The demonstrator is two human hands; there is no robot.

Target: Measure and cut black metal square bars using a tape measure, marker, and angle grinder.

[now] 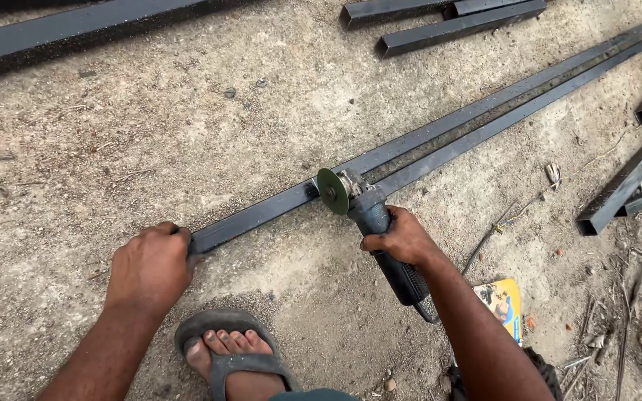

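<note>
Left hand: we see the left hand (pixel 150 269) at lower left of the frame, closed over the near end of a long black square steel tube (pixel 440 141), pressing it to the ground.

Right hand: the right hand (pixel 403 239), just right of centre, is wrapped tight around the dark grey body of an angle grinder (pixel 373 223).

Grinder: its green disc (pixel 333 191) stands on edge at the centre of the frame, right at the tube's upper face; we cannot tell whether it touches the metal. The handle runs down and right, past the wrist.

Tube: it lies on the bare concrete ground (pixel 209 126), running from the left hand diagonally to the upper right corner. A second long tube (pixel 529 110) lies just beside it, starting near the grinder and following the same line.

Foot: a foot in a dark grey sandal (pixel 232 356) stands at the bottom centre, between the two arms, near the tube's held end.

Around us: shorter cut tubes (pixel 447 22) lie at top centre; more offcuts (pixel 626 182) sit at the right edge; a wide dark steel section (pixel 53 33) crosses the upper left. A yellow printed packet (pixel 505 303) lies at lower right, beside the right forearm, among twigs and grit.
</note>
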